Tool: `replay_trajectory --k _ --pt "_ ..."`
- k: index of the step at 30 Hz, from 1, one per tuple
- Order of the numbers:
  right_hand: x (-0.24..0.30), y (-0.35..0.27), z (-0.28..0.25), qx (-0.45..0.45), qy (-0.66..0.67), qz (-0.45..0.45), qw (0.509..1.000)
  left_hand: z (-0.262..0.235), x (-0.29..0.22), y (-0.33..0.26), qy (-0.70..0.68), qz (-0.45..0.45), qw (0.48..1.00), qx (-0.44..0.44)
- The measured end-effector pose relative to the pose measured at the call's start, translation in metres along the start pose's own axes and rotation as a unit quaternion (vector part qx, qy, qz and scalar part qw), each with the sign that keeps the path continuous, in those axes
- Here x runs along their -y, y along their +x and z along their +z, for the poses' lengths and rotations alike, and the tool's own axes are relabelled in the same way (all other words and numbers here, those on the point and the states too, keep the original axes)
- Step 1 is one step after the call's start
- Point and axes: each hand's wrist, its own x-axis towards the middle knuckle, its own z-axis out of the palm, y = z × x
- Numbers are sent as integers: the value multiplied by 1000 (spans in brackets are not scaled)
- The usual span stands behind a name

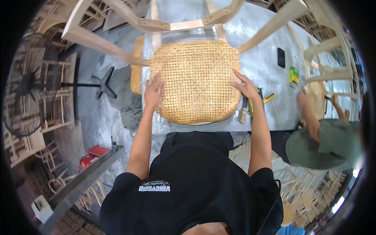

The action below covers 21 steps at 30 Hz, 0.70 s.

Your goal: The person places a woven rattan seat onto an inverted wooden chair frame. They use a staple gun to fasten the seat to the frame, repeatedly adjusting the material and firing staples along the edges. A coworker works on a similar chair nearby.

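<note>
Left hand (153, 91) flat against the left edge of the woven cane chair seat (196, 80), fingers spread and pressing, nothing clamped inside. Right hand (245, 87) likewise laid open on the seat's right edge, fingers splayed, thumb toward the weave, gripping nothing. Between the two palms: the whole cane panel, honey-coloured, resting on the plastic-covered worktable (258, 51), its pale wooden chair frame (172, 25) rising away beyond the fingertips. Just outside the right hand, nearly touching the wrist: a wooden-handled tool (243, 111) and a yellow-handled tool (268, 98) lying on the table. Farther out past those: a black phone (281, 57) and a small green box (294, 74). Outside the left hand, partly hidden behind the seat: a second cane panel (136, 70). Well beyond the right hand: another person (325, 141) in a grey-green shirt, both hands on a separate chair (318, 98)
</note>
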Motion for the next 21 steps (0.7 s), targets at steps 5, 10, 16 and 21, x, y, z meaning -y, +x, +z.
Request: replay_trajectory --k 5,10,16,21 --pt "-4 10 1 -49 6 24 999 0 3 4 -34 47 998 -7" --pt "-1 2 -5 -181 47 -23 982 8 -6 10 -8 77 996 -35" --pt "-5 -80 9 -307 -131 103 937 7 0 4 -35 65 997 -26" --pt "2 -133 64 -198 -283 224 911 2 4 3 -35 26 999 -11"
